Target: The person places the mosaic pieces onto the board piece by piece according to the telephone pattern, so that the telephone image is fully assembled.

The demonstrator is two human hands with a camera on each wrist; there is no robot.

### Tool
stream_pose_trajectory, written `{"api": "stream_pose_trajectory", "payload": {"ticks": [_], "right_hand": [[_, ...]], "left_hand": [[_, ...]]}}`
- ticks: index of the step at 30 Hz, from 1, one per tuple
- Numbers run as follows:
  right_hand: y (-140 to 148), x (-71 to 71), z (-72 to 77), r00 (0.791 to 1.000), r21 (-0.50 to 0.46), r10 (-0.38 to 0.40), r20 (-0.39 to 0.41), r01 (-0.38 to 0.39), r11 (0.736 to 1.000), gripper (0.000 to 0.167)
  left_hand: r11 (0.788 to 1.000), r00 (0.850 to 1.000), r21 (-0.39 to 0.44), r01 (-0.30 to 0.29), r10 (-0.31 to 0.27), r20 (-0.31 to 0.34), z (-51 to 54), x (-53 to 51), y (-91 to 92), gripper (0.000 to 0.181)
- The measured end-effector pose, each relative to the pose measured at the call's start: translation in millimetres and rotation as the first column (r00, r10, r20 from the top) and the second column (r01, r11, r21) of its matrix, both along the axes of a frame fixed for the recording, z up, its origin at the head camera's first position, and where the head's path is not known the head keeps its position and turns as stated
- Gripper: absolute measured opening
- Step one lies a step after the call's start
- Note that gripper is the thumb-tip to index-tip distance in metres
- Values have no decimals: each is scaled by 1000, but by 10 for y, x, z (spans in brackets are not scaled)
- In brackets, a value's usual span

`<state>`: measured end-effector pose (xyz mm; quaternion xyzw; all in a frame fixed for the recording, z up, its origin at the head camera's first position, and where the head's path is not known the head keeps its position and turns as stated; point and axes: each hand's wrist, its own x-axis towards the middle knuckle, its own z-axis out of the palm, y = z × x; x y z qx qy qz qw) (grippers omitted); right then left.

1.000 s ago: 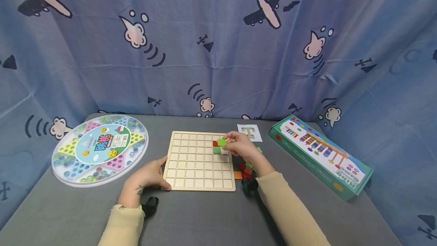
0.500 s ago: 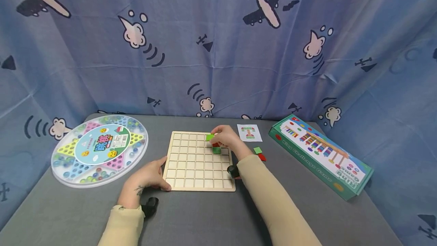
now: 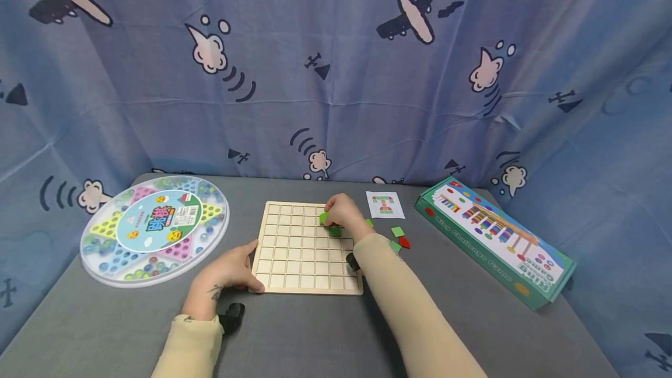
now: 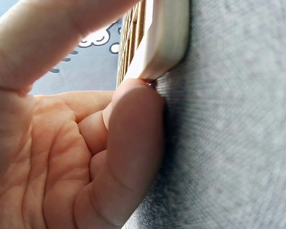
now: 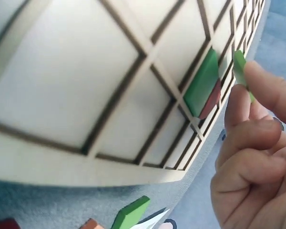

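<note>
A pale wooden grid board [image 3: 299, 255] lies flat on the grey table. My left hand [image 3: 223, 271] rests at its left edge, thumb at the near corner and fingers spread along the side; in the left wrist view a digit [image 4: 136, 129] touches the board's rounded corner. Over the board's upper right part, my right hand [image 3: 343, 214] pinches a light green tile [image 5: 239, 67] between thumb and forefinger. Close by, a darker green tile [image 5: 205, 83] sits in a cell, with a red tile [image 5: 211, 101] just beyond it.
Loose green and red tiles [image 3: 403, 242] lie right of the board, partly behind my right sleeve. A printed pattern card [image 3: 385, 213] is beyond them. A green game box [image 3: 493, 238] stands at right, a round marble game board [image 3: 157, 226] at left. A blue curtain [image 3: 336, 74] hangs behind.
My right hand has moved left over the board with the light green tile, then slightly nearer me in the last half second. My left hand has stayed at the board's edge.
</note>
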<state>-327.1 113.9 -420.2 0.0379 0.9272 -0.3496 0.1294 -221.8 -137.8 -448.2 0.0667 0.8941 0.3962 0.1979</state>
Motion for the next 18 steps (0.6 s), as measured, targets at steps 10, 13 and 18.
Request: {"api": "stream_pose_trajectory", "payload": {"ticks": [10,13,18], "right_hand": [[-71,-16,-25,1000,184,16,-10,-14,983,20],[-75,-22,-43,1000,202,12,-5,-11,979,21],[-43,-9,-46,1000,120,24,-3,-23,992,22]], "left_hand": [[1000,1000,22,9,-9,-3,23,5,7,111],[1000,1000,20,8,-8,-2,24,5,6,111],[1000,1000,18,6,-6,0,17,4,1,111]]}}
